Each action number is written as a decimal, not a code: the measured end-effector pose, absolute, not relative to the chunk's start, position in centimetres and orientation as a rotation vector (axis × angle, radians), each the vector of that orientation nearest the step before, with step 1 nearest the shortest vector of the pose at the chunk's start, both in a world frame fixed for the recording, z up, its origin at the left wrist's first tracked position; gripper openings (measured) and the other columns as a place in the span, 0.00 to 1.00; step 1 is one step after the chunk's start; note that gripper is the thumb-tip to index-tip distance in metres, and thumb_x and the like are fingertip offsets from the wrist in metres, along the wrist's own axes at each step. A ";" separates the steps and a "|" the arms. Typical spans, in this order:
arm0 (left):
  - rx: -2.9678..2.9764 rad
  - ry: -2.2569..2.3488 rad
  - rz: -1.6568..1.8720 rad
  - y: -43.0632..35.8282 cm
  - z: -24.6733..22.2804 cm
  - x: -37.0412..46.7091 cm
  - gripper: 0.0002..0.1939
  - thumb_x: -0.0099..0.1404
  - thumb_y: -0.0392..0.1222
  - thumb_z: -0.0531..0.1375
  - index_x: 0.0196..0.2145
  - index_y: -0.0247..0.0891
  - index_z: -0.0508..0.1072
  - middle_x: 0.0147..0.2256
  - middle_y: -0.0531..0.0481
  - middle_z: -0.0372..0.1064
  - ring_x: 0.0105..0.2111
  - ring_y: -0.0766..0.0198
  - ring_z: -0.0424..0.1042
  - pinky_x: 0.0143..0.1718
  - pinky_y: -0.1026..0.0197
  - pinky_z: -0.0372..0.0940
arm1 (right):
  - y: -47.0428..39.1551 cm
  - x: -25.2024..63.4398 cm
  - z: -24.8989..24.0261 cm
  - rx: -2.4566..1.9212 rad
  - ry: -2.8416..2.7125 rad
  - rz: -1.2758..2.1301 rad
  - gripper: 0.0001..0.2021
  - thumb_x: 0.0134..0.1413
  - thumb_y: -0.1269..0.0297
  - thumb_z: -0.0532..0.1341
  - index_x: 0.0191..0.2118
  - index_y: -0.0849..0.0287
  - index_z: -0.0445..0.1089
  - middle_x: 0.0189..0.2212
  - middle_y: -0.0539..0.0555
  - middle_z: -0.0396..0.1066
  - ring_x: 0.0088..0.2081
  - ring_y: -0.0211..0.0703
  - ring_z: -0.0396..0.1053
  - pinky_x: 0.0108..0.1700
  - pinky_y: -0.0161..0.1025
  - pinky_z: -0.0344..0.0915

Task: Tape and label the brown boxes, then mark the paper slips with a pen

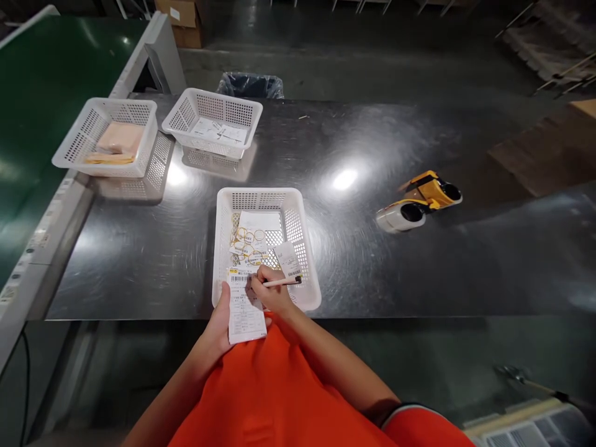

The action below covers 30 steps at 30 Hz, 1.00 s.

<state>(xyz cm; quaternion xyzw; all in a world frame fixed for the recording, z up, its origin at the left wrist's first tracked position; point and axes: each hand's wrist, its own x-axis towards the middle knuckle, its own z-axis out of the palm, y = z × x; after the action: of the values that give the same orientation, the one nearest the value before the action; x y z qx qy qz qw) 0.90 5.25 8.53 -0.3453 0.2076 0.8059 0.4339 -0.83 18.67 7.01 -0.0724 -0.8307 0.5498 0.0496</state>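
A stack of printed paper slips [246, 316] with a barcode on top lies in my left hand [221, 320], the thumb along its left edge. My right hand [272, 292] is closed around a white pen [278, 282] with a dark end, resting over the upper right of the top slip. Just beyond both hands a white perforated basket [306, 248] stands near the table's front edge. Inside it are yellow rubber bands [259, 235], loose labels and a receipt-like slip [287, 256] leaning toward the right wall. The pen's tip is hidden by my fingers.
The metal table [363, 267] carries a second basket [214, 102] with papers, another basket [151, 118] with pinkish packets, and a yellow tape dispenser [435, 189] beside a tape roll [400, 217]. A green conveyor [60, 74] borders the left. Behind stands a lined bin [251, 85].
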 end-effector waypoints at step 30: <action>-0.994 0.733 1.953 3.3 8.7 0.3 0.26 0.65 0.44 0.57 0.58 0.31 0.62 0.41 0.36 0.77 0.39 0.51 0.78 0.42 0.48 0.73 | 29.0 -7.5 -1.0 0.182 -3.522 0.101 0.25 0.46 0.83 0.57 0.53 0.64 0.67 0.59 0.70 0.62 0.66 0.57 0.49 0.64 0.56 0.41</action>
<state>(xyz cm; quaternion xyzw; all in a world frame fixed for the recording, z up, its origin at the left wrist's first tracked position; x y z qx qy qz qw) 0.33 3.32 8.73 -0.3938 0.2902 0.7732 0.4036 -7.48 28.99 -0.96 0.0507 -0.9797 0.0280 -0.1921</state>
